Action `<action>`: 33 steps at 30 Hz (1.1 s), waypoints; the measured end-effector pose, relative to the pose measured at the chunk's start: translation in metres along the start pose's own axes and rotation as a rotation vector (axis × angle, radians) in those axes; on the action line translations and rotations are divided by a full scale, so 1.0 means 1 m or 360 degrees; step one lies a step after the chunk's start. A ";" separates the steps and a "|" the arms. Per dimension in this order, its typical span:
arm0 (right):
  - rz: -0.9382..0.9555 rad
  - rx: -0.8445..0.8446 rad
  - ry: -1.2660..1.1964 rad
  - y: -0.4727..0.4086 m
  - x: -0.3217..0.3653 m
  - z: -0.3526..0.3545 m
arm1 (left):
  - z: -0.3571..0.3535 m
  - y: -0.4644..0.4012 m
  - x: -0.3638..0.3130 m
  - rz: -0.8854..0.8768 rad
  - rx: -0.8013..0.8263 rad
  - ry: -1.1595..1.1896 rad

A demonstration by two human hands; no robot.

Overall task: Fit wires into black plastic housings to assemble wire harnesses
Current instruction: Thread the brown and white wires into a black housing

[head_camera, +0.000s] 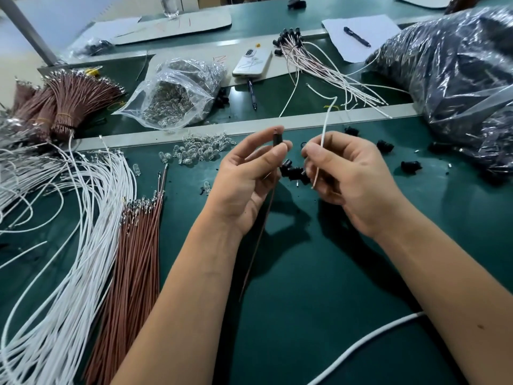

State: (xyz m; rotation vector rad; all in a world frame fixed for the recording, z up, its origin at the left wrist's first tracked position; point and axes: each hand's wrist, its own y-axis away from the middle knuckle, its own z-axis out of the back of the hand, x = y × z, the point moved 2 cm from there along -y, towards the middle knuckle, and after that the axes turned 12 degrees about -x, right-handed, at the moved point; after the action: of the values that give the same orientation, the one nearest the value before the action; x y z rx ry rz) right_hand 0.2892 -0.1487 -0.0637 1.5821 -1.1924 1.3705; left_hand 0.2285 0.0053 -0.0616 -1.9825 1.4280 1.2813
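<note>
On the green mat | loose white wires and brown wires lie left | left hand pinches a black housing, apparently with a brown wire hanging below | right hand pinches a white wire just beside it.

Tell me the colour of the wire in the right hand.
White, seen in the head view: the wire pinched by the right hand.
</note>
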 end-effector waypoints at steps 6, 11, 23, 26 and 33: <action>0.0377 -0.0622 0.1031 -0.002 -0.001 0.010 | 0.001 -0.001 -0.001 0.0191 -0.0098 0.0196; 0.0628 -0.0975 0.1310 0.002 0.008 0.013 | 0.003 -0.003 -0.002 0.0218 -0.0086 0.0271; 0.0860 -0.0310 0.1003 0.019 0.006 -0.017 | 0.003 -0.003 -0.003 0.0216 0.0024 0.0286; 0.0788 -0.0123 0.0954 0.018 0.003 -0.018 | 0.002 -0.001 -0.004 0.0225 0.0055 0.0248; 0.0631 -0.0036 0.0780 0.016 0.001 -0.016 | 0.001 0.000 -0.007 0.0252 0.0025 0.0328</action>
State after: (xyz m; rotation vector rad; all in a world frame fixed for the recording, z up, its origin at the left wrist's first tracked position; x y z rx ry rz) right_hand 0.2691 -0.1390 -0.0607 0.9328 -1.2364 1.8537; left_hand 0.2275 0.0101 -0.0567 -2.0764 1.7165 1.1505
